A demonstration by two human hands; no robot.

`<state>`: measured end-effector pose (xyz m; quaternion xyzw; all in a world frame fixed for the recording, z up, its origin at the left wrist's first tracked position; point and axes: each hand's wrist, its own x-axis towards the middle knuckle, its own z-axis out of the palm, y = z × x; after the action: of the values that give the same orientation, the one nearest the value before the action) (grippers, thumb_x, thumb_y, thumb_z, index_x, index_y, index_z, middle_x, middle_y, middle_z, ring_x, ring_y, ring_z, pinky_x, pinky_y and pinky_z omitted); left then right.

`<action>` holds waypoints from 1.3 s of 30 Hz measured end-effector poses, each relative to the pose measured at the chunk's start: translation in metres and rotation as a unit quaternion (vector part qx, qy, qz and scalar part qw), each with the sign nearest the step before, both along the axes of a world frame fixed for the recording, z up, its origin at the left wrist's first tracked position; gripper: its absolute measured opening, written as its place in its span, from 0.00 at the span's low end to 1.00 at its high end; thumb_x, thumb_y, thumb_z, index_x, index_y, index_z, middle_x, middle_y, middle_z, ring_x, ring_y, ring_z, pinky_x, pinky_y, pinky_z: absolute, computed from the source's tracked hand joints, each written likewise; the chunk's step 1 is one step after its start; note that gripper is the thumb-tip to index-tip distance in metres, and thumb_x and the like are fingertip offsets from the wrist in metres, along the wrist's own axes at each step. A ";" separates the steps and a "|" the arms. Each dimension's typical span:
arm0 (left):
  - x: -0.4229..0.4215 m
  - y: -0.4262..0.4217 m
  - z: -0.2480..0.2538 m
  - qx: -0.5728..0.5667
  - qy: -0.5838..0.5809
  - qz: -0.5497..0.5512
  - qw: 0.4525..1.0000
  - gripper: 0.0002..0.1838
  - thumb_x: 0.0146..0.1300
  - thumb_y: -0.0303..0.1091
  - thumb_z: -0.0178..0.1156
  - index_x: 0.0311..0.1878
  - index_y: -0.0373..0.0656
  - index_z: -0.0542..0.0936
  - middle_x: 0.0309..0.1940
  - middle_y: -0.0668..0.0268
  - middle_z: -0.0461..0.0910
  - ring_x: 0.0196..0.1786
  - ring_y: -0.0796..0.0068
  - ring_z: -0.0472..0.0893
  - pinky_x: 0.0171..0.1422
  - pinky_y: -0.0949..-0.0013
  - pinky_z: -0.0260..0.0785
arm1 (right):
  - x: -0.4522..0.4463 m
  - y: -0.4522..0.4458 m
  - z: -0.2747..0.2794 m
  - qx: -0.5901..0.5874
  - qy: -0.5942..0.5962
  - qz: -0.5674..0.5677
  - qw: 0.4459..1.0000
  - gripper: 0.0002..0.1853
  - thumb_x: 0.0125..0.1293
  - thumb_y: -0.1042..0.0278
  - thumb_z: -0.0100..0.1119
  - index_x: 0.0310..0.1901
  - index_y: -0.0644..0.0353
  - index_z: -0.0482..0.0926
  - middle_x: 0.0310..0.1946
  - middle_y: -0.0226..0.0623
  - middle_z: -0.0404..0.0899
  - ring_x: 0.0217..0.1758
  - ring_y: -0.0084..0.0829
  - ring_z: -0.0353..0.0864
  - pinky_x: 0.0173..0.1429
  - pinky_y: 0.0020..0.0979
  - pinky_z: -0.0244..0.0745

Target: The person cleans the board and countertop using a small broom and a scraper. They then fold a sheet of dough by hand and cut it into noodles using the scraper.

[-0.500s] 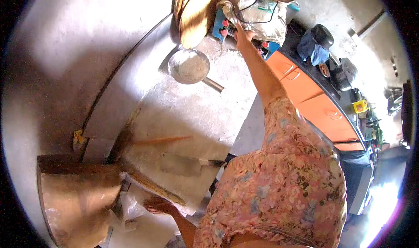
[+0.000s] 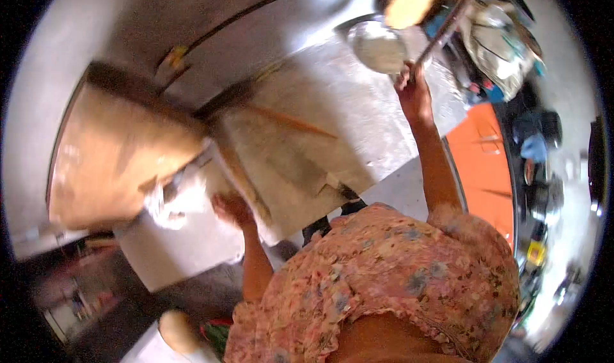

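My right hand (image 2: 417,98) is raised over the worktop, closed around a long dark rod (image 2: 444,34) that slants up to the right. Its far end is unclear, so I cannot tell its kind. Just left of that hand is a metal pan (image 2: 377,46) with pale powder in it. My left hand (image 2: 235,209) is low at the left, blurred, with its fingers seemingly apart and nothing visible in them. It is beside a wooden strip (image 2: 240,174) and a crumpled clear plastic bag (image 2: 174,200).
On the worktop (image 2: 358,123) lie a thin brown stick (image 2: 294,120) and a flat blade (image 2: 297,171). A large tan panel (image 2: 118,162) stands left. Round wooden boards (image 2: 412,2) and a pale cloth bundle (image 2: 499,46) are at the back, orange cabinets (image 2: 483,165) on the right.
My view has turned and shifted. My right hand has come away from the cloth bundle with the dark rod, which now shows clearly beside the pan. My left hand stays near the wooden strip.
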<state>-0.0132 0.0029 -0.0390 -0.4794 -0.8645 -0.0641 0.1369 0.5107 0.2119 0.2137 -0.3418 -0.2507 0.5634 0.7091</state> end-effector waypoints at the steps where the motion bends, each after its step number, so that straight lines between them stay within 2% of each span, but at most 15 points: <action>1: 0.031 0.002 0.055 0.204 -0.101 -0.065 0.971 0.25 0.68 0.43 0.57 0.63 0.38 0.69 0.62 0.52 0.70 0.67 0.53 0.67 0.70 0.50 0.60 | -0.018 -0.018 -0.008 -0.003 -0.057 0.053 0.997 0.27 0.74 0.50 0.50 0.60 0.66 0.66 0.29 0.26 0.67 0.34 0.21 0.66 0.42 0.25 0.65; 4: 0.044 0.008 0.071 0.114 -0.101 -0.002 0.988 0.22 0.68 0.40 0.57 0.61 0.39 0.71 0.63 0.54 0.70 0.67 0.53 0.67 0.70 0.51 0.58 | -0.045 -0.043 -0.030 -0.021 -0.157 0.150 0.976 0.25 0.74 0.50 0.50 0.60 0.64 0.67 0.30 0.24 0.67 0.34 0.20 0.66 0.42 0.25 0.63; 6: 0.043 0.012 0.071 0.122 -0.102 0.002 0.987 0.22 0.67 0.40 0.57 0.61 0.40 0.71 0.63 0.55 0.69 0.68 0.53 0.67 0.71 0.51 0.58 | -0.052 -0.039 -0.038 -0.013 -0.246 0.191 0.950 0.24 0.74 0.51 0.52 0.59 0.63 0.69 0.30 0.24 0.67 0.34 0.19 0.66 0.41 0.24 0.63; 10: 0.040 0.007 0.082 0.152 -0.094 -0.022 0.984 0.20 0.67 0.37 0.57 0.60 0.40 0.71 0.62 0.53 0.69 0.65 0.50 0.69 0.68 0.48 0.60 | -0.055 0.005 -0.063 0.001 -0.454 0.278 0.847 0.20 0.70 0.54 0.60 0.55 0.57 0.73 0.34 0.25 0.72 0.36 0.19 0.68 0.42 0.25 0.66; 11: 0.038 0.004 0.081 0.128 -0.105 -0.002 0.986 0.22 0.68 0.39 0.56 0.62 0.42 0.70 0.65 0.58 0.68 0.69 0.57 0.66 0.71 0.51 0.58 | -0.061 0.018 -0.075 0.000 -0.495 0.286 0.820 0.19 0.69 0.54 0.60 0.55 0.56 0.73 0.34 0.25 0.73 0.36 0.20 0.68 0.42 0.25 0.66; 13: 0.038 0.007 0.076 0.116 -0.103 0.019 0.988 0.22 0.68 0.39 0.56 0.62 0.43 0.70 0.65 0.59 0.68 0.69 0.57 0.66 0.70 0.51 0.58 | -0.075 0.049 -0.086 0.033 -0.527 0.310 0.790 0.19 0.69 0.52 0.60 0.54 0.54 0.74 0.36 0.27 0.75 0.37 0.24 0.70 0.44 0.27 0.67; 14: 0.037 0.008 0.075 0.109 -0.102 0.028 0.988 0.22 0.68 0.39 0.56 0.62 0.43 0.70 0.65 0.59 0.69 0.69 0.57 0.66 0.70 0.51 0.58 | -0.087 0.066 -0.081 0.036 -0.598 0.311 0.738 0.19 0.70 0.52 0.58 0.54 0.55 0.74 0.38 0.30 0.78 0.40 0.26 0.73 0.46 0.32 0.69; 16: 0.035 0.006 0.074 0.121 -0.105 0.008 0.987 0.22 0.68 0.39 0.56 0.62 0.43 0.70 0.65 0.60 0.68 0.68 0.56 0.67 0.70 0.51 0.59 | -0.119 0.094 -0.076 0.098 -0.616 0.321 0.713 0.15 0.71 0.59 0.58 0.54 0.56 0.73 0.34 0.31 0.75 0.37 0.25 0.71 0.42 0.30 0.70; 18: 0.035 0.007 0.070 0.128 -0.101 -0.004 0.987 0.22 0.68 0.39 0.56 0.63 0.43 0.70 0.66 0.59 0.67 0.69 0.56 0.66 0.70 0.51 0.59 | -0.160 0.122 -0.085 0.127 -0.604 0.326 0.716 0.17 0.71 0.60 0.58 0.57 0.56 0.73 0.44 0.39 0.80 0.48 0.31 0.77 0.53 0.35 0.73; 20: 0.037 0.010 0.072 0.130 -0.098 0.002 0.987 0.22 0.68 0.38 0.56 0.63 0.43 0.70 0.66 0.59 0.67 0.68 0.55 0.67 0.69 0.50 0.59 | -0.211 0.155 -0.121 0.245 -0.591 0.309 0.703 0.23 0.69 0.56 0.59 0.62 0.55 0.71 0.53 0.42 0.79 0.55 0.36 0.78 0.59 0.37 0.73; 23: 0.039 0.009 0.078 0.113 -0.112 0.017 0.987 0.22 0.67 0.38 0.57 0.62 0.43 0.70 0.65 0.58 0.68 0.67 0.53 0.68 0.68 0.50 0.60 | -0.278 0.167 -0.158 0.280 -0.576 0.276 0.717 0.28 0.66 0.54 0.62 0.65 0.53 0.70 0.53 0.46 0.78 0.59 0.43 0.75 0.63 0.41 0.70; 25: 0.040 0.007 0.080 0.106 -0.115 0.023 0.987 0.22 0.67 0.38 0.57 0.62 0.42 0.71 0.64 0.58 0.68 0.67 0.53 0.68 0.68 0.50 0.61 | -0.294 0.159 -0.158 0.268 -0.618 0.200 0.711 0.30 0.64 0.53 0.64 0.66 0.52 0.69 0.53 0.49 0.78 0.60 0.47 0.73 0.65 0.43 0.68; 26: 0.040 0.009 0.081 0.109 -0.109 0.022 0.988 0.22 0.67 0.38 0.57 0.62 0.42 0.71 0.64 0.57 0.69 0.67 0.53 0.68 0.68 0.50 0.61 | -0.299 0.159 -0.162 0.230 -0.669 0.204 0.677 0.31 0.63 0.53 0.65 0.66 0.52 0.69 0.54 0.50 0.77 0.60 0.48 0.73 0.65 0.44 0.68; 29: 0.038 0.012 0.080 0.121 -0.106 0.022 0.987 0.22 0.67 0.38 0.57 0.62 0.42 0.71 0.64 0.57 0.69 0.67 0.54 0.68 0.68 0.50 0.61 | -0.320 0.160 -0.179 0.172 -0.724 0.177 0.644 0.28 0.63 0.55 0.64 0.63 0.54 0.72 0.53 0.50 0.77 0.59 0.48 0.74 0.64 0.44 0.69; 39: 0.037 0.013 0.083 0.126 -0.103 -0.002 0.987 0.22 0.67 0.37 0.58 0.62 0.40 0.70 0.63 0.54 0.69 0.66 0.52 0.69 0.67 0.50 0.62 | -0.447 0.159 -0.233 0.050 -0.761 0.164 0.626 0.18 0.63 0.61 0.62 0.51 0.61 0.79 0.51 0.49 0.78 0.53 0.47 0.78 0.57 0.45 0.75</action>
<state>0.0241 0.0160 0.0437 -0.4507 -0.8582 -0.2218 0.1058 0.0637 0.3704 -0.0191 -0.5660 -0.7808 0.1965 0.1772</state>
